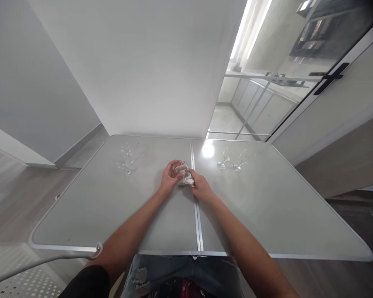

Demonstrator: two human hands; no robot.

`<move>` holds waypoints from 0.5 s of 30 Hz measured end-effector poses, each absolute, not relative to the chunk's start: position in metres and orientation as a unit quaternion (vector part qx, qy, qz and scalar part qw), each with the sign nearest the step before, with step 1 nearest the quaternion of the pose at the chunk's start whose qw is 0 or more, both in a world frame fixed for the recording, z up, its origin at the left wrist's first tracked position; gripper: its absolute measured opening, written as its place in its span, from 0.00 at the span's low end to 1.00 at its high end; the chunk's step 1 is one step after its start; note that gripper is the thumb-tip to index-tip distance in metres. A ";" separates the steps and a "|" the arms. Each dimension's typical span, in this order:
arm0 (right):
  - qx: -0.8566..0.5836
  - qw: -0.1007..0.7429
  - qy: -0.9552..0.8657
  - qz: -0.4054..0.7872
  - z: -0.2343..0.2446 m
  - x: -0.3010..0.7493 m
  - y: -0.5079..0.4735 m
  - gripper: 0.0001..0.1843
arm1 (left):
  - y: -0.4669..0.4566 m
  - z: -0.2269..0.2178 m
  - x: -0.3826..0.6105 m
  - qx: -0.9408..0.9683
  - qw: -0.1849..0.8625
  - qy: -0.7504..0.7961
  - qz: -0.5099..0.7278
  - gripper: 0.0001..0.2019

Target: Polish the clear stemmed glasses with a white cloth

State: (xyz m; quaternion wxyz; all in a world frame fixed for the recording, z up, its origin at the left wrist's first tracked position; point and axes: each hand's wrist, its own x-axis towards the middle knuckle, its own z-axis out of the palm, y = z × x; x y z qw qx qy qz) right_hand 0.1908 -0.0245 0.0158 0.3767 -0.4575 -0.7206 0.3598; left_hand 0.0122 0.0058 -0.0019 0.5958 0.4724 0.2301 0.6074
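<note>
Near the middle of the table [161, 223], my left hand [169, 179] is wrapped round the bowl of a clear wine glass [181, 167]. My right hand [201, 186] grips a white cloth [187, 180] and presses it against the glass. Part of the glass is hidden behind my fingers and the cloth. Both hands are close together, just left of and over the metal seam of the table.
Two stemmed glasses [238, 167] stand at the right rear of the table. Several more clear glasses [128, 159] are at the left rear. A white wall [155, 82] rises behind the table, with a glass door [255, 95] to the right. A pale cable [46, 260] runs by my left arm.
</note>
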 end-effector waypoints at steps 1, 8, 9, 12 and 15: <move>-0.463 0.378 -0.721 0.351 0.014 0.191 -0.024 0.28 | 0.006 -0.002 0.013 0.478 0.595 0.234 0.602 0.31; -0.409 0.519 -0.542 0.519 0.007 0.189 -0.013 0.19 | 0.006 0.001 0.009 0.436 0.627 0.243 0.598 0.32; -0.421 0.547 -0.510 0.513 0.006 0.191 -0.012 0.20 | 0.006 0.002 0.009 0.434 0.626 0.237 0.603 0.32; -0.474 0.621 -0.436 0.448 0.006 0.199 -0.008 0.24 | 0.006 0.005 0.007 0.426 0.607 0.225 0.632 0.29; -0.493 0.620 -0.410 0.453 0.008 0.198 -0.010 0.26 | 0.007 0.008 0.007 0.416 0.577 0.232 0.663 0.29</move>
